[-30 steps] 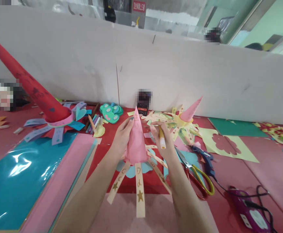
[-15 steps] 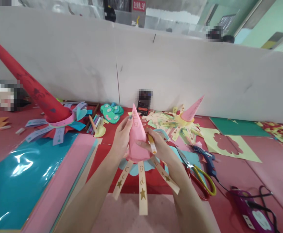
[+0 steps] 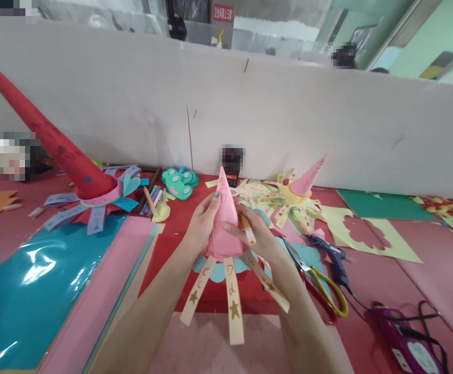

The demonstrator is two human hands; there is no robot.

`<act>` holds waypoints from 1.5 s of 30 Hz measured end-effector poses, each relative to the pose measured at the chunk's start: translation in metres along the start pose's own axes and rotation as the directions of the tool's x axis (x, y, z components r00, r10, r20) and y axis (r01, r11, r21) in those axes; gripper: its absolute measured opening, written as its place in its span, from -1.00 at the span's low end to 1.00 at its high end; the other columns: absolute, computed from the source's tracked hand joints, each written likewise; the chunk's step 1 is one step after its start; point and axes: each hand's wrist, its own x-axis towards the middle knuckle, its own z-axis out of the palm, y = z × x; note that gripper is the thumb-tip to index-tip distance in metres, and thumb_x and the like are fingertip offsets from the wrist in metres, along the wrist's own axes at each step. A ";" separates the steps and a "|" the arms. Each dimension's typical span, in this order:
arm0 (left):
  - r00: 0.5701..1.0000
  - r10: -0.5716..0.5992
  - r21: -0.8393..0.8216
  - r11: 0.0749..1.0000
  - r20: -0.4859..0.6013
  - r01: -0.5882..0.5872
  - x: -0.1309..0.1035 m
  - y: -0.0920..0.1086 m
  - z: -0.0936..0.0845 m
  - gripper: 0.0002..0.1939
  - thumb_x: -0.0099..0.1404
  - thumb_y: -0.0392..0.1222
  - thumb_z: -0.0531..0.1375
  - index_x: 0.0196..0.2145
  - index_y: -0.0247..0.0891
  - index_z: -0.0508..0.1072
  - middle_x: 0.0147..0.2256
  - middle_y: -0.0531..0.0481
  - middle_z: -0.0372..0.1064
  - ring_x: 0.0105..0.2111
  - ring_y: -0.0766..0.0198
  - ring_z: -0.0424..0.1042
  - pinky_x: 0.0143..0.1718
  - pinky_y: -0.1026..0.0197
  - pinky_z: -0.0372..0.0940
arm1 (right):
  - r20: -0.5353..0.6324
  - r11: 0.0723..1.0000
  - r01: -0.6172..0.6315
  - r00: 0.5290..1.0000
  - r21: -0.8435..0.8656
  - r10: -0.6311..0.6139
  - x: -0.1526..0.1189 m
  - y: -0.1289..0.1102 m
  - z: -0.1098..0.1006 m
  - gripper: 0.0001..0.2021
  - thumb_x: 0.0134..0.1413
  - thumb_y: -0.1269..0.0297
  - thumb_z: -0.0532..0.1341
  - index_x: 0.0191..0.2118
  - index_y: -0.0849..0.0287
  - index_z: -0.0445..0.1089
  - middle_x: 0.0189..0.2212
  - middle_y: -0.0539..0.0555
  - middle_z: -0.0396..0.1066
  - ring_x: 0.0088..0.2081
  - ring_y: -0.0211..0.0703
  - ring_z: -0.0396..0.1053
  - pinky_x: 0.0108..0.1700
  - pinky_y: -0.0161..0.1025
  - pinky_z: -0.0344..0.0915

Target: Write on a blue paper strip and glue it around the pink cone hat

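Note:
Between my hands stands a pink paper cone hat (image 3: 226, 228) with gold characters near its tip. Cream paper strips (image 3: 234, 301) with letters and gold stars spread from its base, over a light blue scalloped edge. My left hand (image 3: 203, 221) grips the cone's left side, thumb near the upper part. On the other side, my right hand (image 3: 259, 231) holds a yellow marker (image 3: 247, 228) and presses its thumb against the cone's lower front. The far fingers of both hands are hidden behind the cone.
Scissors (image 3: 319, 280), a glue gun (image 3: 331, 257) and a purple power strip (image 3: 405, 337) with its cord lie right. A finished pink cone hat (image 3: 307, 176) stands among paper scraps. Left are a tall red cone hat (image 3: 78, 161), markers (image 3: 154, 200) and blue sheets (image 3: 51, 291).
The cone hat has shifted slightly to the right in view and turned a little, its tip and front strip moving right. Both hands keep their hold.

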 end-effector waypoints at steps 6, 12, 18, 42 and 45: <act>1.000 -0.003 0.004 1.000 0.016 0.003 -0.002 0.004 0.001 -0.62 0.21 0.07 0.12 -0.19 -0.28 0.47 -0.20 -0.14 0.49 -0.13 0.07 0.44 -0.14 0.10 0.33 | -0.067 0.998 0.055 0.996 0.023 -0.053 -0.003 0.004 0.002 -0.73 0.02 0.06 0.19 -0.21 0.09 0.38 -0.36 0.04 0.42 -0.37 -0.20 0.36 -0.34 -0.30 0.33; 0.999 -0.031 0.029 0.999 0.026 0.030 -0.006 0.012 0.007 -0.60 0.22 0.11 0.10 -0.23 -0.28 0.46 -0.21 -0.14 0.49 -0.18 0.10 0.45 -0.15 0.12 0.33 | -0.111 0.997 0.074 0.991 0.017 -0.071 -0.003 0.007 0.003 -0.77 0.03 0.07 0.18 -0.25 0.07 0.39 -0.44 0.00 0.38 -0.45 -0.25 0.31 -0.42 -0.33 0.31; 0.997 -0.040 0.091 0.995 0.060 0.035 -0.001 0.011 0.002 -0.62 0.11 0.08 0.21 -0.23 -0.24 0.42 -0.21 -0.08 0.46 -0.25 0.18 0.44 -0.25 0.19 0.33 | -0.038 0.998 0.052 0.998 0.039 -0.051 0.003 0.019 -0.002 -0.78 0.03 0.08 0.18 -0.28 0.12 0.34 -0.58 -0.08 0.21 -0.51 -0.30 0.21 -0.47 -0.35 0.22; 0.993 0.086 0.326 0.939 0.080 -0.108 -0.002 0.011 -0.001 -0.59 0.08 -0.06 0.24 -0.11 -0.25 0.37 -0.12 -0.10 0.41 -0.12 0.08 0.38 -0.14 0.12 0.27 | -0.088 0.994 0.052 0.995 0.097 -0.043 -0.001 0.013 -0.030 -0.77 -0.02 0.09 0.21 -0.30 0.12 0.32 -0.45 -0.03 0.32 -0.42 -0.27 0.28 -0.36 -0.30 0.25; 0.998 0.059 0.340 0.938 0.034 -0.067 -0.002 0.012 -0.002 -0.63 0.10 -0.04 0.22 -0.15 -0.26 0.39 -0.17 -0.10 0.43 -0.16 0.08 0.40 -0.19 0.13 0.30 | -0.322 0.985 0.023 0.946 0.173 0.035 0.000 0.014 -0.035 -0.73 0.05 0.01 0.14 -0.35 0.12 0.31 -0.49 -0.02 0.35 -0.43 -0.24 0.33 -0.32 -0.25 0.29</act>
